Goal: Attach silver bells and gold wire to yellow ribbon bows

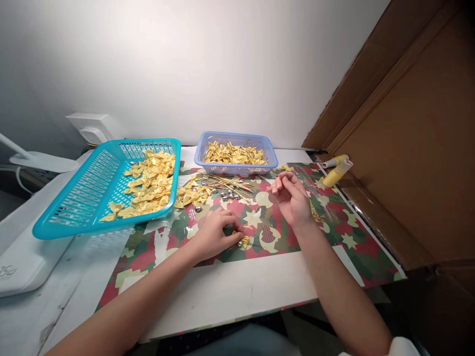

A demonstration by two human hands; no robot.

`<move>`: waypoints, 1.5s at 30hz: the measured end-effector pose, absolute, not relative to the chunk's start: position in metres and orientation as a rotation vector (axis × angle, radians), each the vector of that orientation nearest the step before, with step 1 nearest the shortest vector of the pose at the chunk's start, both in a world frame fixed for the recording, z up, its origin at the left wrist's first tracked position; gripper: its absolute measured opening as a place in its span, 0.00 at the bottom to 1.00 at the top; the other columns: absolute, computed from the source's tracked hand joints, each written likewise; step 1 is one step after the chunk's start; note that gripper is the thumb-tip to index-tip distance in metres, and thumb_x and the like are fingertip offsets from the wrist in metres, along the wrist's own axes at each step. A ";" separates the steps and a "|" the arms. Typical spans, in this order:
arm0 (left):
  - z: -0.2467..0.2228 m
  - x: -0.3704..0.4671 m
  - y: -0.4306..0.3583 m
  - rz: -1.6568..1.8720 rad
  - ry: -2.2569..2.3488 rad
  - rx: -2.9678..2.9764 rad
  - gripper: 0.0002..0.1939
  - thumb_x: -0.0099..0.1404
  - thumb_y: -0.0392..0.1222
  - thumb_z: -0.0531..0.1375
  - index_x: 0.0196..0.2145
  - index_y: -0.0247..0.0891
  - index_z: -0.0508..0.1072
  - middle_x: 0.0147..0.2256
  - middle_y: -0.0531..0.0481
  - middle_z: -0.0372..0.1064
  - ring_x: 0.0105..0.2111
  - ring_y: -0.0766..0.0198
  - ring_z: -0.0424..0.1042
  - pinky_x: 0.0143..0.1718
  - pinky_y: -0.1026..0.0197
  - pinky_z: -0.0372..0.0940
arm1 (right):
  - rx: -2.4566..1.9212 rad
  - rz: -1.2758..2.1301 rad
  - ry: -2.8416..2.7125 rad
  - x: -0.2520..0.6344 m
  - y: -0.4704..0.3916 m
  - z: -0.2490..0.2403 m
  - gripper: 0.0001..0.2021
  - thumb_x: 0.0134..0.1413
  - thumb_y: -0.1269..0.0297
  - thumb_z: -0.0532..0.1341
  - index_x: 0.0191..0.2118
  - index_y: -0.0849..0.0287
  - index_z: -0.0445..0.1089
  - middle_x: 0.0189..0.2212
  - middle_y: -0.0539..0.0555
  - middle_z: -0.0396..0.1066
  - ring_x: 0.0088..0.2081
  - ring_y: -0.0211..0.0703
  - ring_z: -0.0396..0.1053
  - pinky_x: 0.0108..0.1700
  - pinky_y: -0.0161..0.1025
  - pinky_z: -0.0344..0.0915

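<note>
My left hand [217,235] rests low over the patterned sheet, its thumb and fingers closed on a small yellow bow [245,242] that has a silver bell [239,244] at it. Raised a little to the right is my right hand [293,200], fingers curled in a pinch; whatever they hold is too small to make out. Beyond the left hand lie loose silver bells [230,196], a pile of gold twist ties [226,183] and a heap of yellow bows [191,195].
A turquoise basket [74,222] with many yellow bows stands at the left. Against the wall sits a blue-violet basket [236,134] of bows with gold ties. Yellow rolls [337,173] stand at the right beside a cardboard panel [408,123]. A white lamp base [25,267] is far left.
</note>
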State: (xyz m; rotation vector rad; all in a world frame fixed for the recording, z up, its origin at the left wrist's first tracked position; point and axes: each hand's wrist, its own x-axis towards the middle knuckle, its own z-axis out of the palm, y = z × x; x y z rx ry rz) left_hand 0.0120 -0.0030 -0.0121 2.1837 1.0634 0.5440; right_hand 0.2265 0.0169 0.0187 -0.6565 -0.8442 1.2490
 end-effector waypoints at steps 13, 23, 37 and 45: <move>-0.007 0.015 -0.006 0.440 1.054 2.366 0.07 0.58 0.39 0.55 0.24 0.39 0.69 0.27 0.50 0.69 0.33 0.59 0.62 0.37 0.56 0.56 | -0.619 1.193 -0.814 0.230 0.016 0.023 0.04 0.49 0.65 0.66 0.30 0.53 0.70 0.20 0.44 0.58 0.23 0.31 0.59 0.33 0.32 0.67; -0.005 0.012 -0.002 0.489 1.046 2.305 0.07 0.59 0.40 0.55 0.24 0.40 0.69 0.27 0.50 0.68 0.33 0.58 0.62 0.38 0.57 0.57 | -0.658 1.126 -0.780 0.232 0.016 0.026 0.05 0.49 0.64 0.65 0.30 0.51 0.68 0.21 0.44 0.56 0.22 0.32 0.57 0.32 0.33 0.66; 0.016 -0.009 0.004 0.580 0.613 2.083 0.13 0.63 0.46 0.55 0.25 0.39 0.72 0.37 0.47 0.71 0.40 0.58 0.68 0.47 0.56 0.60 | -0.669 1.300 -0.979 0.213 0.016 0.023 0.06 0.51 0.59 0.65 0.32 0.54 0.70 0.22 0.45 0.64 0.25 0.34 0.65 0.35 0.37 0.71; 0.045 -0.009 0.010 0.825 0.886 2.184 0.11 0.62 0.46 0.60 0.42 0.42 0.71 0.42 0.47 0.71 0.42 0.58 0.67 0.44 0.56 0.63 | -0.522 1.232 -1.264 0.196 -0.009 0.074 0.05 0.58 0.59 0.61 0.34 0.52 0.72 0.25 0.47 0.68 0.27 0.35 0.68 0.39 0.41 0.71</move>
